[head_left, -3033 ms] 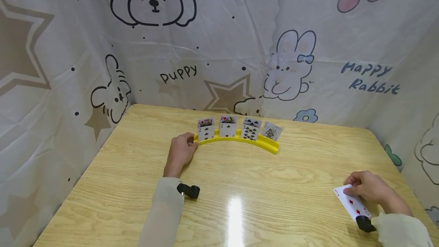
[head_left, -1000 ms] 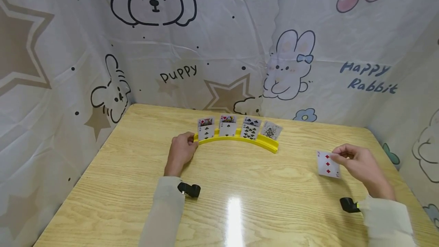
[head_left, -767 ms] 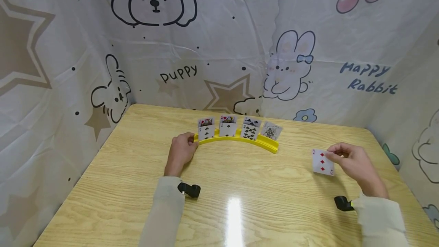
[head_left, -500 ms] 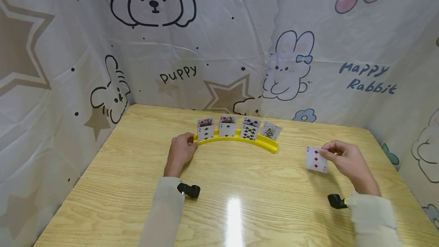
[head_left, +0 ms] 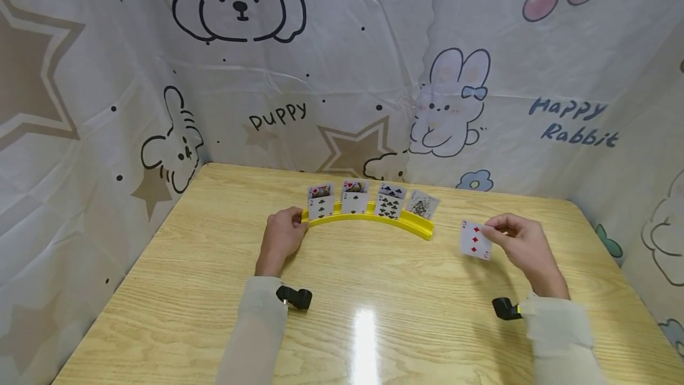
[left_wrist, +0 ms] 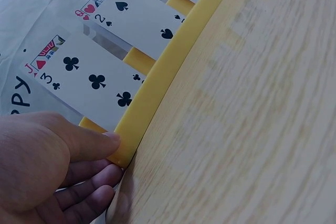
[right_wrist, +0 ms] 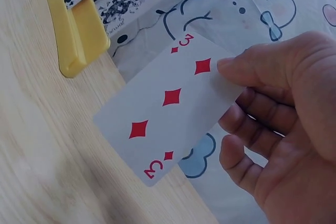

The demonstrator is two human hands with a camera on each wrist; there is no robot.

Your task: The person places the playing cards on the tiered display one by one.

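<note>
A curved yellow card holder (head_left: 358, 216) stands on the table with several playing cards upright in it. My left hand (head_left: 282, 236) pinches its left end between thumb and fingers. Nearest that hand is the three of clubs (left_wrist: 94, 80), with a red jack behind it. The two of spades (left_wrist: 134, 17) stands beside it before a red queen. Clubs cards follow, and a joker (head_left: 423, 203) leans alone in the right part. My right hand (head_left: 521, 246) pinches the three of diamonds (right_wrist: 168, 103) by one edge, above the table to the right of the holder.
The wooden table (head_left: 320, 325) reaches back to a white cloth (head_left: 331, 76) printed with cartoon animals and stars. Black cameras are strapped to both wrists. A bright light reflection lies on the table's front middle.
My right hand has lifted the three of diamonds off the table at the right and carried it left and away from me, nearer the holder. The left hand has stayed in place.
</note>
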